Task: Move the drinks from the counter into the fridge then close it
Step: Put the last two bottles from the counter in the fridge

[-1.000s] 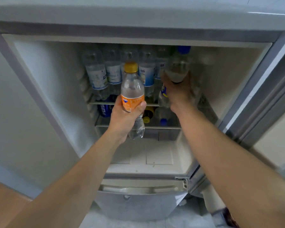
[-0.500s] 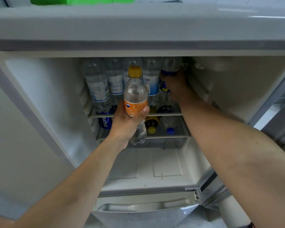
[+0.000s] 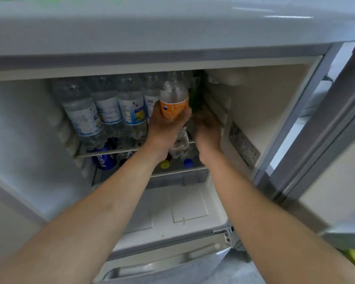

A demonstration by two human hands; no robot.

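Gripping an orange-labelled Fanta bottle (image 3: pixel 174 103), my left hand (image 3: pixel 166 128) holds it upright at the centre of the frame, inside the open fridge (image 3: pixel 271 111).

My fingers wrap the bottle below its label, just in front of the water bottles (image 3: pixel 109 111) lined up on the upper shelf (image 3: pixel 111 152). My right hand (image 3: pixel 207 130) reaches in just beside it, blurred; I cannot tell how its fingers lie. A Pepsi bottle (image 3: pixel 103 160) lies on the shelf below, centre left.

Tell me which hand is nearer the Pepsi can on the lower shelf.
Left. The left hand grips the Fanta bottle above and right of the Pepsi can; the right hand is farther right.
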